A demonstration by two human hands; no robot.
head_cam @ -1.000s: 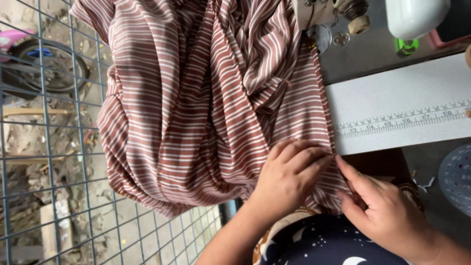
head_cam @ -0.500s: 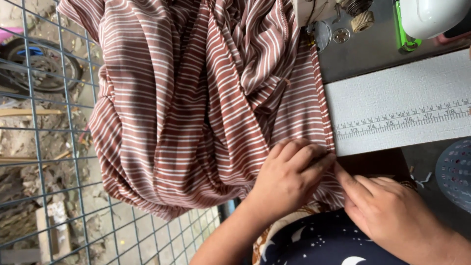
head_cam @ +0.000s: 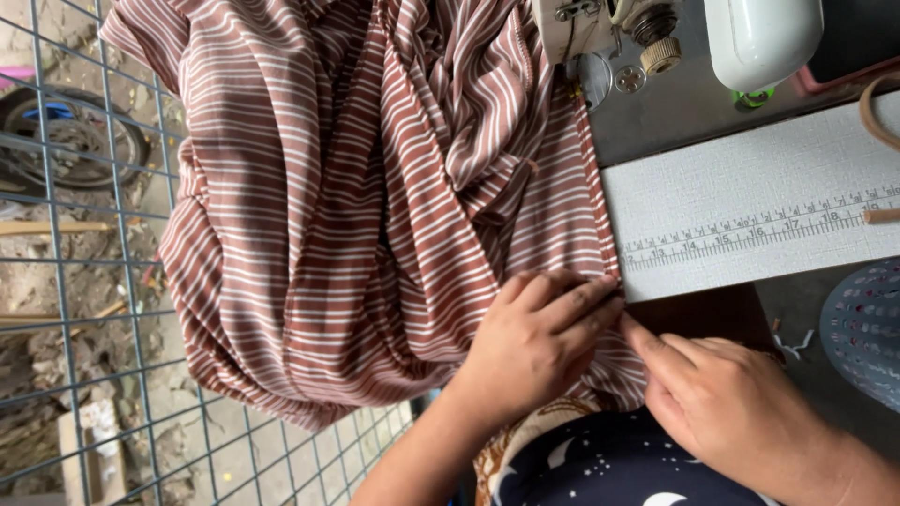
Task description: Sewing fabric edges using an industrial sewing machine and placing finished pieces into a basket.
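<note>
A large brown fabric with thin white stripes (head_cam: 375, 206) lies bunched over the left side of a sewing table and hangs off its edge. My left hand (head_cam: 534, 337) rests flat on the fabric near its lower hem, fingers together and pressing the cloth down. My right hand (head_cam: 722, 403) is beside it, its fingertips pinching the fabric's edge close to the left hand's fingertips. The hem runs along the side of a white panel (head_cam: 750, 178) that carries a printed ruler strip (head_cam: 759, 230).
A sewing machine head (head_cam: 619, 33) with a white body (head_cam: 759, 37) stands at the top. A wire mesh fence (head_cam: 84, 281) is on the left, with a wheel (head_cam: 70, 141) and rubble behind it. A perforated blue-grey object (head_cam: 867, 323) is at right. Dark patterned clothing (head_cam: 609, 464) shows below.
The view has shifted slightly, bringing the machine head more into frame. Both hands stay at the fabric's edge, with the right fingertips drawn closer to the left hand.
</note>
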